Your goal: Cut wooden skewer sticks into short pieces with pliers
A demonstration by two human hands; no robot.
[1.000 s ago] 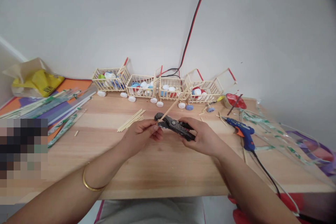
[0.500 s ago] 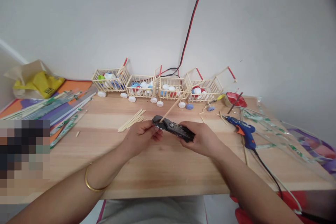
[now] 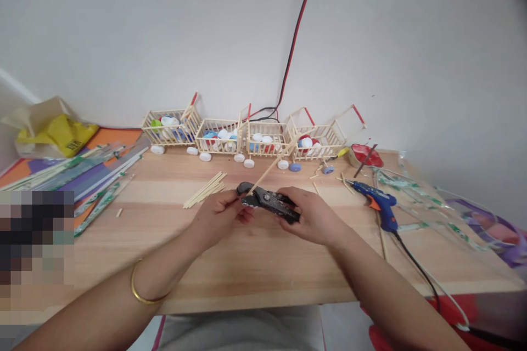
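Note:
My right hand [image 3: 315,214] is wrapped round the handles of black pruning shears [image 3: 267,199], whose jaws point left. A thin wooden stick [image 3: 272,167] runs between the jaws and slants up and away to the right. At the jaw end, my left hand [image 3: 220,216] has its fingers pinched together round the stick's lower end, which they mostly hide. Beyond my left hand lies a small pile of cut sticks [image 3: 205,189] on the wooden table [image 3: 247,274].
Several little stick-built carts with bottle-cap wheels, such as this cart [image 3: 171,127], line the wall, loaded with coloured caps. A blue glue gun [image 3: 381,205] and its cord lie at right. Plastic-sleeved sticks [image 3: 99,170] and a yellow bag [image 3: 61,134] lie at left.
The shears' handles have spread slightly apart in my right hand. Both hands stay in nearly the same place, and the whole view has shifted a little.

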